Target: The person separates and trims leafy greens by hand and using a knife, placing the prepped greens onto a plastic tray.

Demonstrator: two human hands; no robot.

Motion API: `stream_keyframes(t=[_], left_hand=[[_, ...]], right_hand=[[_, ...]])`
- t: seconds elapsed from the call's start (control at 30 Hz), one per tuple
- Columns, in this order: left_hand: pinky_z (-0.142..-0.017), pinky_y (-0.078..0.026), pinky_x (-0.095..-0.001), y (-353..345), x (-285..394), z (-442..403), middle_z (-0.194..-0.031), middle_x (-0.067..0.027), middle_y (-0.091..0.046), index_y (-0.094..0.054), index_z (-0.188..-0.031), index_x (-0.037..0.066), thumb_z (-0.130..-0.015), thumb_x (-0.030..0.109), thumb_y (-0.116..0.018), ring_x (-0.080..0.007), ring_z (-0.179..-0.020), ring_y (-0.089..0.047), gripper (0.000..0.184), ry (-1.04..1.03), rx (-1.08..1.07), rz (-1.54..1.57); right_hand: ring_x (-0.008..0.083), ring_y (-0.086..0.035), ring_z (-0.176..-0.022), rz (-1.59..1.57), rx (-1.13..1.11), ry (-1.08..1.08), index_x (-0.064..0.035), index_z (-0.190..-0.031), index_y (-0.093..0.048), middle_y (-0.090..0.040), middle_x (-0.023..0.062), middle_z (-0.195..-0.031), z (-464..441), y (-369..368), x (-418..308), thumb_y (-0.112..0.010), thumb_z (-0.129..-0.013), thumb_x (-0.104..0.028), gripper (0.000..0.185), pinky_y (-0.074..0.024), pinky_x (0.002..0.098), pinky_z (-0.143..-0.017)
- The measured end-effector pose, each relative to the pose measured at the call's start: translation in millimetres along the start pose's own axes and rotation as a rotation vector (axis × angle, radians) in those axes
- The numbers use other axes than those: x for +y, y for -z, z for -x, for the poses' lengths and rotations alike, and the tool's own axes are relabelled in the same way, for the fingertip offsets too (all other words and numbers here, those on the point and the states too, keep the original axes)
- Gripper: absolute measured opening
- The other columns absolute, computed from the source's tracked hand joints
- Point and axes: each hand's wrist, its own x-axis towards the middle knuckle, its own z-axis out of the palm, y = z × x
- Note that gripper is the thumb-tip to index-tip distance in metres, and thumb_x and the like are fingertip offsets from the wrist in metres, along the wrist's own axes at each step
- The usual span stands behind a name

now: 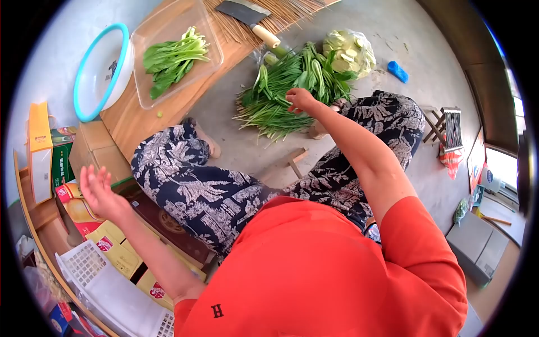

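My left hand (98,194) is raised at the left, fingers apart and palm up, with nothing in it. It hangs near the cardboard boxes, touching none of them that I can see. My right hand (300,100) reaches over a pile of long green chives (268,104), its fingers curled together. Whether something is pinched in them is too small to make out. Leafy greens (320,73) lie beside the chives on the floor. More leafy greens (177,56) rest in a clear plastic tray (147,99) on the wooden table.
A blue-rimmed basin (82,106) leans by the tray. A cleaver (264,35) lies at the table's edge. A bag of cut vegetables (351,53) and a blue item (398,72) are on the floor. A folding stool (449,129) stands right; a white basket (112,286) sits lower left.
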Motion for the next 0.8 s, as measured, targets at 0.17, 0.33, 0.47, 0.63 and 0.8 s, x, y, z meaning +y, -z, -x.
stream_keyframes(t=[0.17,0.33,0.47,0.63,0.8], left_hand=[[-0.075,-0.05,-0.0265,-113.1,28.8,36.6,-0.112,-0.0104,-0.063,-0.056,-0.117,-0.003,-0.096,0.009,-0.052,-0.0148,-0.083,-0.063,0.025,-0.268,-0.236,-0.123],[-0.069,-0.051,-0.0277,-157.9,3.9,66.3,-0.096,-0.0097,-0.064,-0.065,-0.105,0.001,-0.087,-0.002,-0.059,-0.0159,-0.076,-0.062,0.02,-0.346,-0.59,-0.252],[-0.066,-0.048,-0.0243,-166.6,0.4,71.9,-0.091,-0.0076,-0.062,-0.065,-0.1,-0.001,-0.087,-0.002,-0.059,-0.0121,-0.07,-0.06,0.014,-0.378,-0.809,-0.346],[-0.067,-0.048,-0.0236,-171.3,0.2,75.1,-0.09,-0.0066,-0.062,-0.065,-0.101,-0.001,-0.087,-0.001,-0.06,-0.0114,-0.071,-0.059,0.014,-0.264,-0.839,-0.301],[-0.07,-0.049,-0.0234,-169.0,-8.4,74.7,-0.09,-0.0041,-0.061,-0.065,-0.105,-0.001,-0.09,0.004,-0.06,-0.0101,-0.073,-0.059,0.016,-0.069,-0.85,-0.285]], right_hand=[[0.0297,-0.07,-0.08,-0.552,0.022,-0.138,0.0002,-0.141,-0.027,-0.048,0.0181,-0.13,-46.6,-33.4,-19.7,-0.058,-0.09,-0.012,0.061,-0.0503,0.0344,-0.049],[0.031,-0.066,-0.089,-0.64,0.054,-0.257,-0.0049,-0.147,-0.013,-0.041,0.0192,-0.136,-77.1,-72.9,-30.3,-0.061,-0.089,-0.01,0.076,-0.0524,0.0374,-0.059],[0.0296,-0.062,-0.093,-0.581,0.162,-0.273,-0.0016,-0.139,-0.032,-0.05,0.0178,-0.128,-98.5,-89.4,-25.2,-0.066,-0.086,-0.014,0.063,-0.0543,0.0395,-0.066],[0.0215,-0.056,-0.056,-0.511,0.213,-0.265,-0.0024,-0.082,-0.061,-0.058,0.0097,-0.072,-107.5,-81.6,-11.0,-0.072,-0.08,-0.014,0.016,-0.054,0.0363,-0.051],[0.0162,-0.05,-0.048,-0.542,-0.077,-0.218,-0.004,-0.086,-0.062,-0.057,0.0054,-0.069,-53.8,-40.8,-41.5,-0.068,-0.084,-0.017,0.014,-0.0505,0.0343,-0.045]])
